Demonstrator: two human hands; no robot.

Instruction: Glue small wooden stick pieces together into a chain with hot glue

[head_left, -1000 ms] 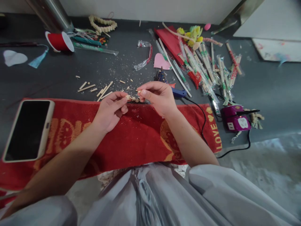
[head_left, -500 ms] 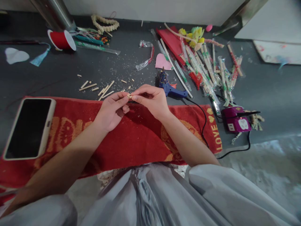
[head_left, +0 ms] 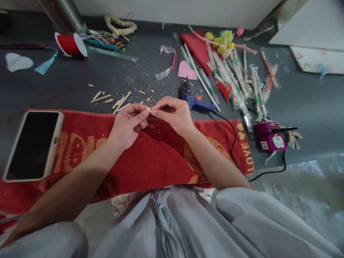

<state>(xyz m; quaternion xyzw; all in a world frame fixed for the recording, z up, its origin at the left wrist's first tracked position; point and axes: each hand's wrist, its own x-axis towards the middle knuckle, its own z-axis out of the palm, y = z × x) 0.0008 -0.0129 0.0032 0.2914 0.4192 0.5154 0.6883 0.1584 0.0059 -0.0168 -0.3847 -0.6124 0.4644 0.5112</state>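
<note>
Dark grey worktop [head_left: 150, 39], long red cloth towel [head_left: 134, 172] along its front edge. Left hand [head_left: 127, 127] and right hand [head_left: 176, 116] are over the towel's back edge, both pinched nearly closed; blue plastic glue gun [head_left: 200, 104] just beyond the right one. Fingertips of both've got one tiny pale wood-coloured chunk [head_left: 149, 109].

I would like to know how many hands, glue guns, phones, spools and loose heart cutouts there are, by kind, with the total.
Left hand and right hand: 2
Blue glue gun: 1
Phone: 1
Red spool: 1
Pink heart and white heart, loose cutouts: 2
Total: 7
Not counted: held pale work, too small.
</note>
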